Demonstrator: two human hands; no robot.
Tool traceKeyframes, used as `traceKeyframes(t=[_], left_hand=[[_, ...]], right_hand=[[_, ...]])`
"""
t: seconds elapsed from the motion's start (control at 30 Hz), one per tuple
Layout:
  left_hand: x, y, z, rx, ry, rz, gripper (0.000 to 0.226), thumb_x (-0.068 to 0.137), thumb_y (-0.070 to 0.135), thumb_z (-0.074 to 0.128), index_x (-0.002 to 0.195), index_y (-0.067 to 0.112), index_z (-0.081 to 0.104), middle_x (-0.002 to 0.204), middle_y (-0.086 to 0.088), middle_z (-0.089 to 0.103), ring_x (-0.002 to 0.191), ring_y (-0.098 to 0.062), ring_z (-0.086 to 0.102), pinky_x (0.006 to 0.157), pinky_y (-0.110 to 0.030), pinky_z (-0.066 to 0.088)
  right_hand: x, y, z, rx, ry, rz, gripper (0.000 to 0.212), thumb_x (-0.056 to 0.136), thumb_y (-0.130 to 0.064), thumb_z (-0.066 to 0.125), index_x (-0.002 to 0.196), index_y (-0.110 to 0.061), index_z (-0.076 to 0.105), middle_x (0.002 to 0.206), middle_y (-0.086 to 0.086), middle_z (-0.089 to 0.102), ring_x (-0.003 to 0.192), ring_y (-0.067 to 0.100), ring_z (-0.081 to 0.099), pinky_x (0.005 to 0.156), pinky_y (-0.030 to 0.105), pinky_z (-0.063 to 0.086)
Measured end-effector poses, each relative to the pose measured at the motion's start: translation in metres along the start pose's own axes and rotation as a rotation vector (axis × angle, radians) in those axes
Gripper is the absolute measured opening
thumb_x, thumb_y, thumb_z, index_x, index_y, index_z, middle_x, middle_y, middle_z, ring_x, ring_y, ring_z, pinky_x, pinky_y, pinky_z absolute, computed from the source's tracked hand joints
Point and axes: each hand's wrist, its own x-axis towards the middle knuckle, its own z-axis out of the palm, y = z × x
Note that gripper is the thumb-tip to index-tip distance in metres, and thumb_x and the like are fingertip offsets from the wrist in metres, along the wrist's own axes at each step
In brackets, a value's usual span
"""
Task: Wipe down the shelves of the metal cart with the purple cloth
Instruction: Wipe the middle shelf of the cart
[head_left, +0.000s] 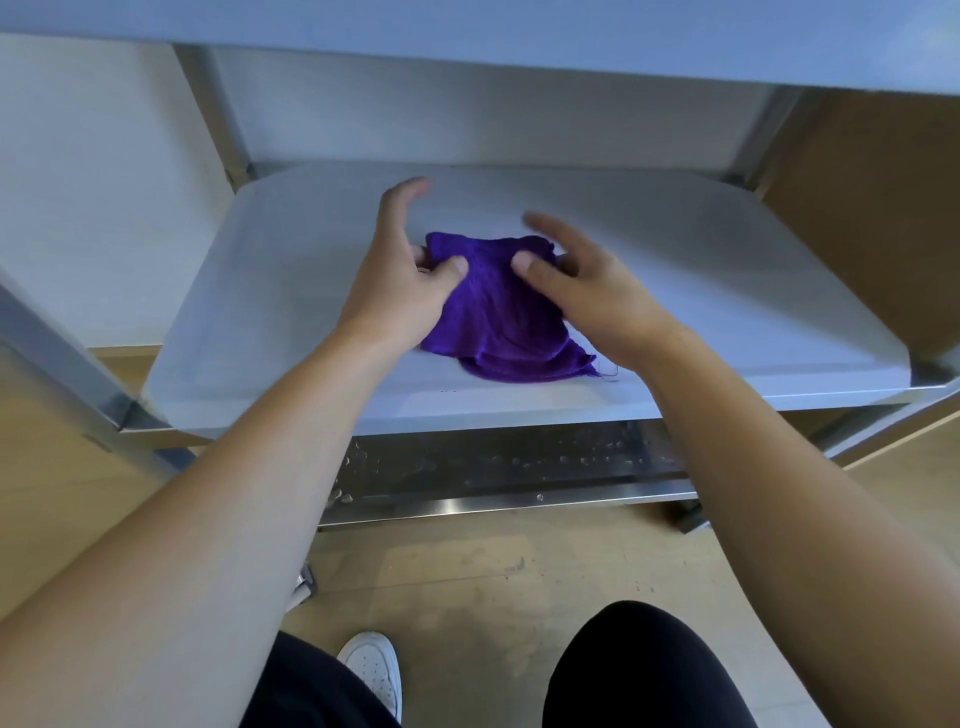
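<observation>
Steel frames the metal cart (215, 109); its middle shelf (727, 270) is a smooth, matte sheet with rounded corners. The purple cloth (498, 322), soft knit and crumpled, lies at that shelf's centre. The left hand (400, 280) pinches its far corner between thumb and curled fingers. The blurred right hand (597, 296) seems to pinch the opposite edge. They look to be regathering the cloth; next comes pressing it flat and sweeping. Droplets (587, 460) bead the lower shelf (467, 470).

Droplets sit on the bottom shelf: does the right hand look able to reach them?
Probably yes: nothing blocks the bottom shelf's open front, though the right hand must duck under the middle shelf overhanging the droplets.
</observation>
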Motion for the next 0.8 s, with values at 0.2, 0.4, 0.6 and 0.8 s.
traceKeyframes(t=[0.2,0.4,0.6,0.8], left_hand=[[0.004,-0.007,-0.003,0.307,-0.157,-0.02,0.069,0.069,0.012,0.083,0.132,0.018,0.057,0.116,-0.001,0.065,0.104,-0.019,0.064,0.095,-0.037,0.052],[0.005,-0.015,0.001,0.465,-0.02,0.113,0.024,0.084,0.027,0.073,0.103,0.014,0.065,0.111,-0.007,0.05,0.093,-0.015,0.051,0.079,-0.017,0.033],[0.004,0.003,0.005,0.212,0.068,0.236,0.022,0.093,0.023,0.061,0.109,0.011,0.052,0.081,0.012,0.058,0.082,-0.016,0.061,0.077,-0.032,0.052],[0.007,0.0,0.006,0.281,0.126,0.283,0.025,0.094,0.02,0.059,0.114,0.009,0.05,0.09,0.002,0.059,0.086,-0.019,0.059,0.078,-0.035,0.05]], right_hand=[[0.003,-0.004,-0.011,-0.421,-0.171,-0.016,0.083,0.063,-0.043,0.087,0.135,-0.028,0.048,0.123,-0.013,0.058,0.107,0.005,0.057,0.093,0.023,0.049],[0.009,0.007,-0.012,-0.54,-0.084,-0.012,0.063,0.051,-0.061,0.085,0.1,-0.029,0.061,0.108,-0.002,0.053,0.093,0.012,0.057,0.072,0.021,0.048],[0.007,0.003,-0.008,0.233,-0.004,-0.086,0.039,0.069,-0.019,0.083,0.099,-0.008,0.061,0.091,0.006,0.067,0.084,0.019,0.066,0.078,0.032,0.052],[-0.001,0.005,0.017,0.422,-0.059,-0.06,0.064,0.064,-0.019,0.089,0.115,-0.008,0.053,0.108,0.013,0.067,0.1,0.028,0.067,0.095,0.046,0.053]])
